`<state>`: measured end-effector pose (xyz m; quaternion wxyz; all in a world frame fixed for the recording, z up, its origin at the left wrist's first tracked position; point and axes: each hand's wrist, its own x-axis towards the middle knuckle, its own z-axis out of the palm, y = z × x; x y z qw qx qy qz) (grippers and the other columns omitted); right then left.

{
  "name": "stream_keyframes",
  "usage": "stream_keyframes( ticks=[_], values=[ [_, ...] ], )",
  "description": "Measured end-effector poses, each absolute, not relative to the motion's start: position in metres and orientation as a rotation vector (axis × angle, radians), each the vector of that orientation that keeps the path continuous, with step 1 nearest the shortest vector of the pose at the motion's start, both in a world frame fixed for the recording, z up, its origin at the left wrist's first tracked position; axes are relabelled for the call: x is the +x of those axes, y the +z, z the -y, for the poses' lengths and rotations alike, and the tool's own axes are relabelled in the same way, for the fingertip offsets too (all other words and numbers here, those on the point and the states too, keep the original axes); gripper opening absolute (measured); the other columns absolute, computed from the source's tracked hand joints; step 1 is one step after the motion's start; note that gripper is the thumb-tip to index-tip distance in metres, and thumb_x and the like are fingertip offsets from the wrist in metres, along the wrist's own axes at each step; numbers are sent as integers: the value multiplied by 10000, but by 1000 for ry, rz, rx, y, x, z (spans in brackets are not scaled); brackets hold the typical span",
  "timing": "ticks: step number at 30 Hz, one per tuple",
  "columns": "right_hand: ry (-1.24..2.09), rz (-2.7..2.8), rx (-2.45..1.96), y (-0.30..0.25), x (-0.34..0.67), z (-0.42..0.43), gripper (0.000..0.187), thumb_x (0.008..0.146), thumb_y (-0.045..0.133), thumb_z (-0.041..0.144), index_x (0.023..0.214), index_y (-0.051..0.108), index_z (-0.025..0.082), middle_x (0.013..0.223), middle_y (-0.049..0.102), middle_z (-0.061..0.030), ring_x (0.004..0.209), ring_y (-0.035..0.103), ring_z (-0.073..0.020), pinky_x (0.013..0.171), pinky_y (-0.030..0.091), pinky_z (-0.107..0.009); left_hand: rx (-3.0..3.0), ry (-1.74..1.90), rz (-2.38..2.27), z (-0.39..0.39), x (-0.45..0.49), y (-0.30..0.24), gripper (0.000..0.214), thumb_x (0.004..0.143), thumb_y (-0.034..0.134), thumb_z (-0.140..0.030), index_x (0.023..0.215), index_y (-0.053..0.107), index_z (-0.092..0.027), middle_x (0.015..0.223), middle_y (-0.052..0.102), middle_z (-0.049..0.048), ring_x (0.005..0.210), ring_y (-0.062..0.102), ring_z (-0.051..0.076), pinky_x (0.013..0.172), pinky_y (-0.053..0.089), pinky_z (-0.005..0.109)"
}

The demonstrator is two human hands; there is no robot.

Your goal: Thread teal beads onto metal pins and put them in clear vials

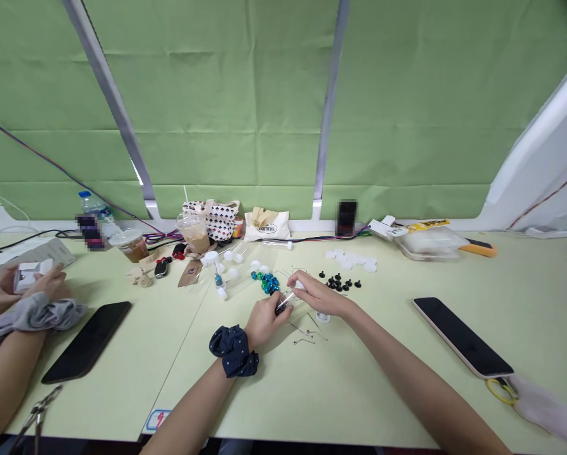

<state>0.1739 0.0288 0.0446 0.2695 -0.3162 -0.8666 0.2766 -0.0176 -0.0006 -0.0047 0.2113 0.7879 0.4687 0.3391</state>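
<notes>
On the pale green table (pixel 369 404), the person's left hand (pixel 264 321), navy dotted scrunchie (pixel 233 351) at the wrist, is clamped on a slim clear rod (pixel 286 301), its far end pinched by the right hand (pixel 316 296), just beside a cluster of glossy teal beads (pixel 266 282).

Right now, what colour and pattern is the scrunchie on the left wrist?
The scrunchie is navy with small white dots; it shows best in the head view.

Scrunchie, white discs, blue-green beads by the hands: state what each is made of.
The scrunchie looks like soft navy cloth with small white dots; its gathered folds show that. The white discs seem to be matte, opaque plastic, though their flat look leaves this open. The blue-green beads are glossy, with bright highlights: glass or plastic, too small to tell which.
</notes>
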Motion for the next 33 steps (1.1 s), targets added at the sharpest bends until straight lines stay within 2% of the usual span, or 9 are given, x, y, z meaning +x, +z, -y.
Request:
stream_keyframes(
  ticks=[5,9,14,16,21,25,29,33],
  values=[
    [787,2188,-829,34,166,-28,150,901,392,240,1023,474,212,1023,522,-54,968,492,-182,862,394,-346,2174,944,-1326,1,-18,-5,234,830,440,-428,817,494,-201,631,511,-12,556,444,140,570,330,258],
    [810,2148,-836,30,162,-26,164,874,459,271,1028,484,219,1018,522,-53,897,507,-172,704,429,-278,2179,945,-1336,0,-17,-10,238,826,438,-436,779,471,-205,609,473,-20,533,411,135,540,296,249],
    [739,2163,-832,32,154,-24,147,866,483,288,992,509,219,995,533,-54,853,513,-167,566,385,-235,2187,940,-1354,-1,-18,-13,240,838,421,-439,804,460,-204,598,455,-28,526,403,133,534,281,245],
    [689,2167,-823,32,151,-24,141,862,485,279,988,512,221,982,537,-54,873,516,-175,577,390,-241,2198,925,-1367,-1,-18,-12,240,844,413,-436,829,464,-202,591,449,-31,523,403,132,531,280,244],
    [586,2181,-805,30,149,-23,193,851,499,249,1043,503,234,983,538,-48,934,518,-188,738,424,-298,2235,915,-1382,-2,-21,-11,229,848,416,-418,843,480,-198,605,479,-24,531,432,136,531,289,247],
    [585,2206,-812,29,149,-23,201,857,489,242,1058,510,236,983,540,-46,908,528,-181,711,428,-286,2253,908,-1389,-3,-21,-15,237,846,425,-418,855,492,-191,603,489,-21,529,447,140,528,293,251],
    [547,2222,-793,33,146,-24,182,844,499,206,1022,529,233,953,552,-34,898,528,-177,763,420,-296,2248,942,-1382,-3,-21,-17,250,857,411,-419,896,491,-185,599,476,-28,533,450,134,532,301,244],
    [503,2238,-811,39,138,-20,193,843,482,188,1025,532,228,961,557,-35,868,533,-168,754,418,-288,2228,983,-1369,-5,-24,-16,205,851,420,-360,891,496,-174,596,489,-32,530,458,128,531,309,239]
  ],
)
